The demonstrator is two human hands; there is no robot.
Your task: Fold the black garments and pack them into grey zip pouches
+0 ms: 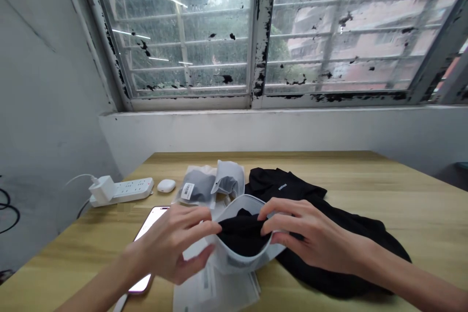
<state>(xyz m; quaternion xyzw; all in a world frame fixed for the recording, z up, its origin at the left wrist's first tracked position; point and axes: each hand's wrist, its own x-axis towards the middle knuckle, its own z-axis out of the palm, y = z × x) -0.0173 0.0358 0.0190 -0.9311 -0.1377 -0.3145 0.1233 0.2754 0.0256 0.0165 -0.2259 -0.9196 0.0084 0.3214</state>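
A frosted plastic bag (237, 264) stands in front of me with its mouth held wide, and folded black fabric (243, 234) lies inside it. My right hand (307, 234) pinches the bag's right rim, fingertips over the inner side against the fabric and thumb outside. At the left rim, my left hand (186, 241) has its fingertips touching the edge, with thumb and fingers apart. Black clothing (351, 234) with small white lettering is spread on the table, partly behind my right hand and forearm.
Behind the bag lie two packed pouches, one with a barcode label (187, 191) and another greyish one (229, 178). Flat plastic bags (215, 292) lie underneath. Left are a lit phone (144, 280), a white earbud case (166, 185) and a power strip (133, 190) with a plugged-in charger.
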